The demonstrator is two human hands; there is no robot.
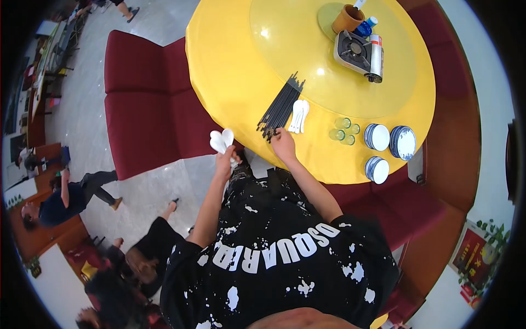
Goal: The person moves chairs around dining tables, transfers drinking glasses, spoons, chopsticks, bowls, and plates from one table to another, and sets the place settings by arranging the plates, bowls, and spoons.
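White spoons (pixel 221 140) are bunched in my left hand (pixel 226 162), their bowls pointing up, off the edge of the yellow round table (pixel 219 82). My right hand (pixel 282 145) is at the near ends of a pile of black chopsticks (pixel 282 104), its fingers curled against them; whether it grips any is hard to see. Just right of the pile, more white spoons (pixel 298 116) lie on the table. Several small green glasses (pixel 341 134) stand further right, beside stacks of blue-rimmed white dishes (pixel 377 137).
A portable gas stove (pixel 356 50) with a canister, a brown pot (pixel 348 19) and a blue bottle (pixel 366 27) are at the far side. Dark red chairs (pixel 142 131) border the table. Several people are at the left, one in dark clothes (pixel 68 200).
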